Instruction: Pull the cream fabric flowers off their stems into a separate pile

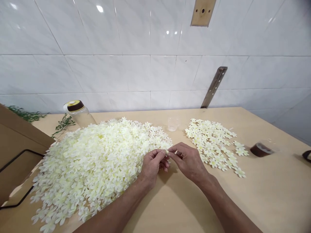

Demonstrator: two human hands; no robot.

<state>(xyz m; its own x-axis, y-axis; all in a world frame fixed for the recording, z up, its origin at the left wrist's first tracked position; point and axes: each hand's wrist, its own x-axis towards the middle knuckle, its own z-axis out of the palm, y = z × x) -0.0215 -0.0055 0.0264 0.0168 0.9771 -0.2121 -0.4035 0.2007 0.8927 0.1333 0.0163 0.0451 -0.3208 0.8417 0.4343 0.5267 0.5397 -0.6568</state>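
My left hand (153, 163) and my right hand (186, 159) meet above the table, fingertips pinched together. Between them shows a small pale artificial flower (167, 151), mostly covered by the fingers. A big heap of white-and-yellow artificial flowers (97, 158) spreads to the left, right beside my left hand. On the other side, just past my right hand, lies a smaller, flatter group of the same flowers (213, 140). A small clear plastic cup (173, 124) stands behind my hands.
A clear bottle with a dark lid (81, 111) leans behind the heap, near green plastic sprigs (63, 123). A cardboard box (21, 145) stands at the left edge. To the right is a cup of dark drink (262, 149). A tiled wall (136, 71) backs the wooden table (170, 204).
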